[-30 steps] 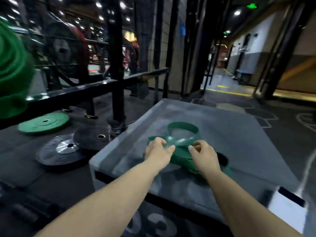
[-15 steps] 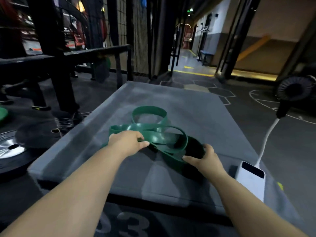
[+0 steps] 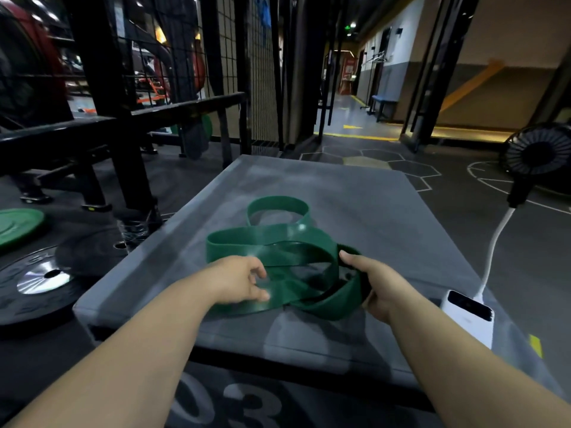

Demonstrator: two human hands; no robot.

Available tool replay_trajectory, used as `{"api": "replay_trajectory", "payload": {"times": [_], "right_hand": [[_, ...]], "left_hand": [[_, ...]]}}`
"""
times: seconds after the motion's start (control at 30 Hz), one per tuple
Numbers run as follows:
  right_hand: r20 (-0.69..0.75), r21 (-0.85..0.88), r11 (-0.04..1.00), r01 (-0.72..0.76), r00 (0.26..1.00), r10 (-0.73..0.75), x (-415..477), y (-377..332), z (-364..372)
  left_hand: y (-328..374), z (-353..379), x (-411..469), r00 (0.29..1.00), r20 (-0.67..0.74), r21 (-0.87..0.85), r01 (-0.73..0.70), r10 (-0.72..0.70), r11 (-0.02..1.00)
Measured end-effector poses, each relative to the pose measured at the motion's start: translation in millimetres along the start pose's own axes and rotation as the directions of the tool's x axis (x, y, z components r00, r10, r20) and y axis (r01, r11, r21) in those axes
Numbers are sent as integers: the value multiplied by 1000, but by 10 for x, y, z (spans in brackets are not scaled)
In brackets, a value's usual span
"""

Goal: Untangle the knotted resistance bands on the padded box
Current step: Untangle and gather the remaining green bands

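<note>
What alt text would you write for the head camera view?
The left hand and right hand grip tangled green bands on a grey box in a gym. A white power bank lies by the box's right edge; plates lie on the floor at left.

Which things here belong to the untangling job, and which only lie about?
Job:
green resistance bands
padded box
left hand and right hand, both holding the bands

Lying about:
white power bank
green weight plate
black weight plate
fan
</note>
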State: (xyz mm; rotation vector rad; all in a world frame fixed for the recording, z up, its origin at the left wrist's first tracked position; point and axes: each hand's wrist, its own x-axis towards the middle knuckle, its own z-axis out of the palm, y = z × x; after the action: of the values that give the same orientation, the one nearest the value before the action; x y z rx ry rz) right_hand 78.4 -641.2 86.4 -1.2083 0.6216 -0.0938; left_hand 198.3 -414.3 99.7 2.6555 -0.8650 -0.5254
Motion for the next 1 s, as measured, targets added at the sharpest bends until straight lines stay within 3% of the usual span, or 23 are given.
{"api": "replay_trajectory", "payload": {"times": [0.2,0.4,0.53,0.7,0.87,1.0], "right_hand": [[102,168,986,10,994,-28,-36,61,85],[56,40,998,42,997,-44,-2,118,207],[35,40,998,49,998,-50,-45,12,152],[-50,50,993,108,993,-106,-114,-128,21],[-246,109,940,323,925,-290,-228,-233,-182],[-348,218,843,491,847,-403,-344,-317,-257]], "left_hand": [[121,-4,-86,990,-29,-38,-141,140,989],[202,59,-147,962,79,-147,-246,260,958],[137,59,-136,972,35,-129,-226,232,966],[-115,-23,4,970,-220,-45,-117,105,992],[-210,-55,-56,996,88,108,-22,12,994],[-164,19,0,993,-86,52,-72,77,996]]}}
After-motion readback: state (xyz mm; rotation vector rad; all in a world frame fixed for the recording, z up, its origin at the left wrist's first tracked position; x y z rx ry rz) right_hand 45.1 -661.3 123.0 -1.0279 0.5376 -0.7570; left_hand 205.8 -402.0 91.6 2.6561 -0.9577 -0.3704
